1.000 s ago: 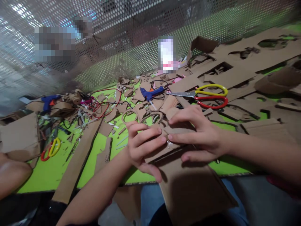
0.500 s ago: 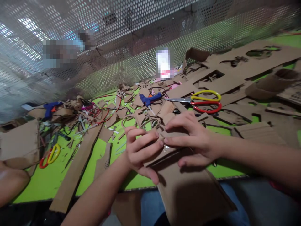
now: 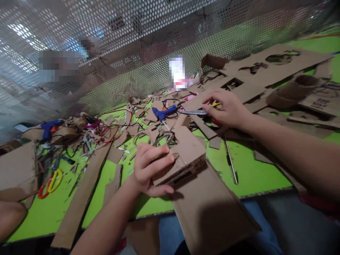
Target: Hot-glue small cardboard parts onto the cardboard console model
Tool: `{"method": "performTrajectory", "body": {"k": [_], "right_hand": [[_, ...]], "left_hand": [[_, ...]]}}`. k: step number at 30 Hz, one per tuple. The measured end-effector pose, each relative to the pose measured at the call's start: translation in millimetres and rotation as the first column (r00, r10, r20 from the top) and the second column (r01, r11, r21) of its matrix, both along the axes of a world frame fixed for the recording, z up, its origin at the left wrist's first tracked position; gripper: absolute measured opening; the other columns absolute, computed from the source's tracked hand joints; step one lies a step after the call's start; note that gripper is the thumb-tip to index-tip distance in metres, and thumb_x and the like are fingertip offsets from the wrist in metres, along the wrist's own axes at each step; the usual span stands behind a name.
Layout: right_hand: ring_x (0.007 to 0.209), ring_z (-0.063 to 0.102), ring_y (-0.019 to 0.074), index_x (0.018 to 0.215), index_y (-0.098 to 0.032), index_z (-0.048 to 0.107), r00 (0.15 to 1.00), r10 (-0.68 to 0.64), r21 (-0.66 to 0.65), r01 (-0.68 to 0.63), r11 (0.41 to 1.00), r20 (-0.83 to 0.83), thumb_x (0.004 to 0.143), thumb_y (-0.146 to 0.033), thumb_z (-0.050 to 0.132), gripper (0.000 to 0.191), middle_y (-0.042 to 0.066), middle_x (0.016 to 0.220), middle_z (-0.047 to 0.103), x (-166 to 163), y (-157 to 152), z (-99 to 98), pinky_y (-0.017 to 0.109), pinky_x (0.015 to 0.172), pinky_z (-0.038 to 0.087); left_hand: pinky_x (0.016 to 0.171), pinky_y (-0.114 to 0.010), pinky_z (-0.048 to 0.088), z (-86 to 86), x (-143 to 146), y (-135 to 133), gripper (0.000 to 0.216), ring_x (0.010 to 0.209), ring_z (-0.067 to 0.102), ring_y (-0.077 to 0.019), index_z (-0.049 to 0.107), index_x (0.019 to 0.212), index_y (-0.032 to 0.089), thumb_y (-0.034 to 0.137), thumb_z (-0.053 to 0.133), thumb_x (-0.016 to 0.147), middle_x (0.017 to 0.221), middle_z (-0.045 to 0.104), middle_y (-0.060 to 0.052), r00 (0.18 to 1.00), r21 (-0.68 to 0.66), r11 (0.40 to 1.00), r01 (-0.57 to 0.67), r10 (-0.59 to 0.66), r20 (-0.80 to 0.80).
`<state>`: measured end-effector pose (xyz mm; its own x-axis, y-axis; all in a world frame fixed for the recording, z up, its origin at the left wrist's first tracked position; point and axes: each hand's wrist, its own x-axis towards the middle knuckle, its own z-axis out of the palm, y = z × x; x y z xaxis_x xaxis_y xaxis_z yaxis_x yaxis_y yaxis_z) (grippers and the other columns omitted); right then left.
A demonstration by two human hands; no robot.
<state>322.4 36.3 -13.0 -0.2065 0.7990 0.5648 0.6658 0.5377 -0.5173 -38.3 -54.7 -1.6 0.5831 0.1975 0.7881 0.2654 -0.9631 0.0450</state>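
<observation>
My left hand point(image 3: 151, 170) grips a small built-up cardboard piece point(image 3: 188, 145), thumb below and fingers on top, beside a shiny clear blob like glue. From under this piece a long flat cardboard panel point(image 3: 215, 205) runs down over my lap; whether the two are joined I cannot tell. My right hand point(image 3: 225, 108) is closed round the yellow and red handles of a pair of scissors point(image 3: 195, 112), whose blades point left. Just left of the blade tips lies a blue hot glue gun point(image 3: 165, 112).
A thin pen-like metal tool point(image 3: 231, 164) lies on the green table point(image 3: 255, 177). Cardboard sheets with cut-outs point(image 3: 265, 71) spread at the right. On the left are another pair of scissors point(image 3: 54, 180), a second glue gun point(image 3: 50, 129), tangled cords and another person's arm point(image 3: 12, 217). Perforated mesh point(image 3: 148, 46) stands behind.
My right hand has left the cardboard piece and moved up and right onto the scissors' handles. My left hand still holds the piece. The view has shifted slightly.
</observation>
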Motion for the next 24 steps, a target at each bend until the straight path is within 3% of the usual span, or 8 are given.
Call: {"method": "performTrajectory", "body": {"k": [6,11,16,24], "right_hand": [[0.11,0.068,0.0322,0.108,-0.024,0.073,0.995,0.041,-0.079,-0.033,0.996,0.096,0.103,-0.05,0.062,0.029,0.012,0.115,0.073,-12,8,-21.6,0.054,0.099,0.056],[0.125,0.064,0.0352,0.118,-0.022,0.072,0.995,0.041,-0.133,-0.028,0.991,0.094,0.104,-0.048,0.06,0.032,0.014,0.126,0.072,-35,10,-22.9,0.056,0.111,0.052],[0.132,0.062,0.0364,0.128,-0.019,0.069,0.992,0.016,-0.16,0.004,0.987,0.121,0.103,-0.041,0.058,0.036,0.017,0.135,0.069,-56,27,-28.3,0.055,0.117,0.05],[0.129,0.062,0.0353,0.132,-0.013,0.068,0.961,0.067,-0.173,-0.02,0.985,0.269,0.102,-0.03,0.053,0.037,0.02,0.136,0.068,-83,79,-12.3,0.05,0.115,0.049]], "left_hand": [[0.076,-0.043,0.054,7.1,-2,3,0.055,0.094,0.073,-0.0257,0.07,0.131,0.021,0.064,0.064,0.096,0.117,0.075,-0.013,1.0,-0.016,1.0,-0.008,0.007,-0.031],[0.084,-0.045,0.057,6.4,-7,6,0.072,0.102,0.073,-0.0289,0.069,0.131,0.016,0.075,0.071,0.09,0.12,0.072,-0.016,0.999,-0.096,0.995,0.029,-0.031,-0.019],[0.089,-0.046,0.058,4.6,-9,10,0.073,0.105,0.073,-0.0301,0.068,0.135,0.018,0.071,0.078,0.086,0.12,0.072,-0.015,0.999,-0.114,0.993,0.04,-0.038,0.02],[0.086,-0.045,0.056,-4.8,-9,11,0.073,0.102,0.073,-0.0296,0.068,0.134,0.017,0.068,0.079,0.083,0.12,0.071,-0.016,0.996,-0.103,0.992,0.072,-0.066,0.065]]}}
